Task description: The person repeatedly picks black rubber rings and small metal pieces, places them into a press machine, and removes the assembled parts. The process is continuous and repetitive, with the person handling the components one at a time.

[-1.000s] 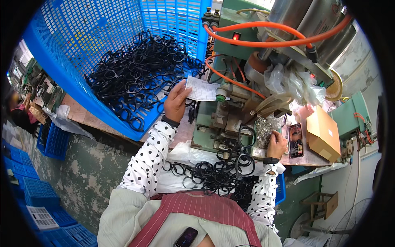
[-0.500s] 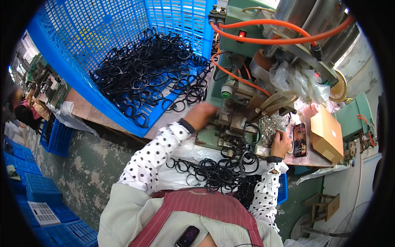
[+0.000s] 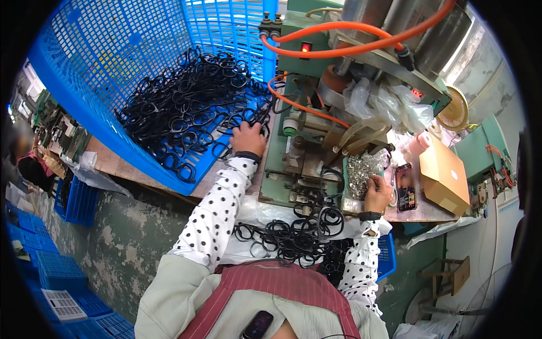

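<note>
My left hand (image 3: 248,139) reaches to the near right edge of a heap of black looped plastic handles (image 3: 186,96), like scissor handles, in a big tilted blue basket (image 3: 118,134). Its fingers look spread on the nearest handles, with no grip visible. At a tray of small shiny metal pieces (image 3: 361,172), my right hand (image 3: 377,194) has thumb and fingers drawn together; anything between them is too small to make out. More black handles (image 3: 293,237) lie in a pile in front of me, below a green press machine (image 3: 274,183). One looped handle (image 3: 331,176) stands at the press.
Orange hoses (image 3: 339,51) arch over the press. Right of the metal pieces lie a phone (image 3: 405,187) and a cardboard box (image 3: 443,175). A wooden stool (image 3: 449,277) stands at lower right. Blue crates (image 3: 62,271) are stacked at lower left; another person (image 3: 34,166) sits far left.
My left hand has moved left and away from me, from beside the press to the handles in the basket. My right hand stays at the metal pieces. The whole view has shifted slightly.
</note>
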Demonstrator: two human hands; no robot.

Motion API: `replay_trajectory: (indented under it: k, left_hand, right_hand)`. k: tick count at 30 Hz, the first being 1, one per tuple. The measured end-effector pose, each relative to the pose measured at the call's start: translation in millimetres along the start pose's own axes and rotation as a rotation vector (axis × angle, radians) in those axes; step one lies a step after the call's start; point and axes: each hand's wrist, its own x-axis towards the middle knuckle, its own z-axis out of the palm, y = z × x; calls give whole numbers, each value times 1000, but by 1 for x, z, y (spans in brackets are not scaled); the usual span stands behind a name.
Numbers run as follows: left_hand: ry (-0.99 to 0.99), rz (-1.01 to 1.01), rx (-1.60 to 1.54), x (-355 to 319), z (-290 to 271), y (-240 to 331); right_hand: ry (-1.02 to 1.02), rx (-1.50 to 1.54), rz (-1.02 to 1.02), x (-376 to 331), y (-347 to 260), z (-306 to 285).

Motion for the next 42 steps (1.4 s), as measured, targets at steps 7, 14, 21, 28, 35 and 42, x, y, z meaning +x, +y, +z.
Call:
replay_trajectory:
  k: [7,14,21,28,35,42]
  left_hand:
    - [125,158,-141,-35,-23,-63]
    - [130,8,-482,-41,-57,-70]
    - [232,91,-1125,-59,-135,4]
    - [26,239,-1299,-74,-200,52]
    - [-53,184,-1394,-47,-206,74]
    - [31,254,-1312,-46,-201,71]
  right_hand:
    - [46,10,-1,-2,-1,-1]
    - [87,349,-10,-4,-43,-9]
    - [-218,996,153,-8,-142,-24]
    - [-131,947,58,-18,-172,-31]
    - [41,751,-97,-31,-177,-8]
    - [35,852,40,-33,-191,-3]
